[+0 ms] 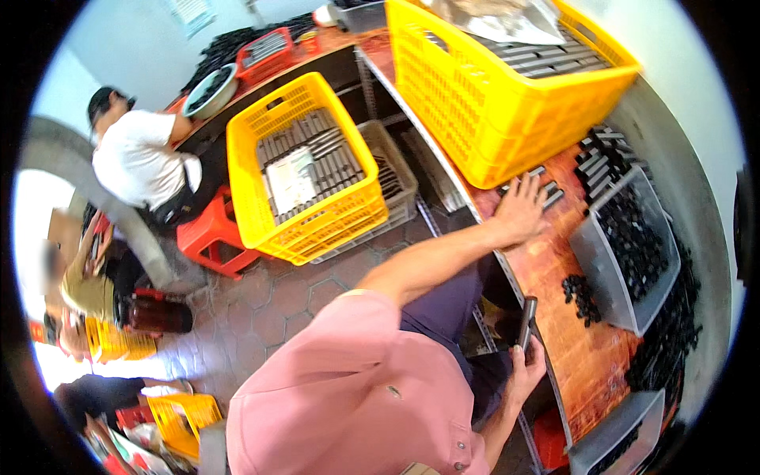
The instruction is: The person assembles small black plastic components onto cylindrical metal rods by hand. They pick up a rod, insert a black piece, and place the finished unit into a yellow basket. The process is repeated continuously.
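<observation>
My right hand [526,374] is closed around a dark tube [529,318], which stands up out of the grip by the table's near edge. My left hand [520,214] reaches across the table with its fingers spread. Just beyond its fingertips lie a few short grey tubes [552,195], beside the base of a large yellow crate [475,119]; whether the fingers touch them I cannot tell. A small pile of black pieces [582,301] rests on the reddish tabletop [546,273], next to a translucent bin [608,283] of similar black pieces.
More tubes [594,170] lie behind the bin. Another bin [633,443] stands at the lower right. On the left, a second yellow crate [368,194] full of tubes sits near a red stool [210,237]. A person in white [142,158] sits there; other people are at the far left.
</observation>
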Demonstrator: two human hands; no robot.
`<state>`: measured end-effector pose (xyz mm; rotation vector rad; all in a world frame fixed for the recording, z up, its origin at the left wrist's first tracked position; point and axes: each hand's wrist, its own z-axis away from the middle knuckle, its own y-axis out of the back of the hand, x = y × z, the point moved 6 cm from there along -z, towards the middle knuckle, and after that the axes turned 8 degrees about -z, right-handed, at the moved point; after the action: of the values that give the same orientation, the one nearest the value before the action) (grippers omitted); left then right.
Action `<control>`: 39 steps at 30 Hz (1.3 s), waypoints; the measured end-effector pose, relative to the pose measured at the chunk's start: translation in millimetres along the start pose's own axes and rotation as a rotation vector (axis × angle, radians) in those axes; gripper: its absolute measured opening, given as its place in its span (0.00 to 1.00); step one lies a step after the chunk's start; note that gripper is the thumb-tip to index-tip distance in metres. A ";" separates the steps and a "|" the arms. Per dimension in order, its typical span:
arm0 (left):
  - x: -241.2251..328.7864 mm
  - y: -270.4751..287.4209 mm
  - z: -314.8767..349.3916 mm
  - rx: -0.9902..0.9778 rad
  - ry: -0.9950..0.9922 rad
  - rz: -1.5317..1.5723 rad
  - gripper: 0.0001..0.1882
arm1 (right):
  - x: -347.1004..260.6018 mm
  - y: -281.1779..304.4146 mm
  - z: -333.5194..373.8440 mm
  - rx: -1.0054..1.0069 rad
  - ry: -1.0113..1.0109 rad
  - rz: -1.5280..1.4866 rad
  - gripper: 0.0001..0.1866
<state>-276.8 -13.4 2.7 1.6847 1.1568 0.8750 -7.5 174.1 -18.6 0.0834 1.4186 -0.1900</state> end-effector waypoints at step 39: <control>-16.6 28.2 17.0 -0.084 0.080 0.122 0.26 | 42.1 14.2 42.8 -0.013 0.121 0.042 0.15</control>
<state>-257.8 -38.6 21.8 1.6783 1.0638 1.0616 42.6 177.3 -54.5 0.1152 1.5367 -0.1429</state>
